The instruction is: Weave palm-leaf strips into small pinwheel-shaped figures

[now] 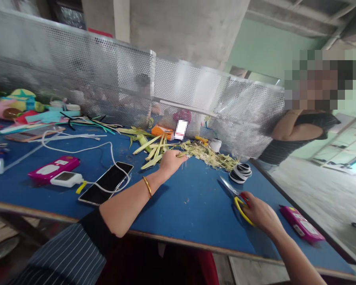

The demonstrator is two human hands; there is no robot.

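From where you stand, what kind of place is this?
Probably a craft workshop: a blue worktable strewn with palm-leaf strips, scissors under the right hand, and a perforated metal divider.

Craft workshop: blue worktable, perforated metal partition

A blue table is seen strewn with pale yellow-green leaf strips, and scissors with yellow and red handles are held in the right hand. A gold bangle is worn on the left wrist, above a dark navy sleeve with thin white pinstripes. Magenta-pink cases with white labels, a black phone, a white cable and a silver perforated screen are also shown.
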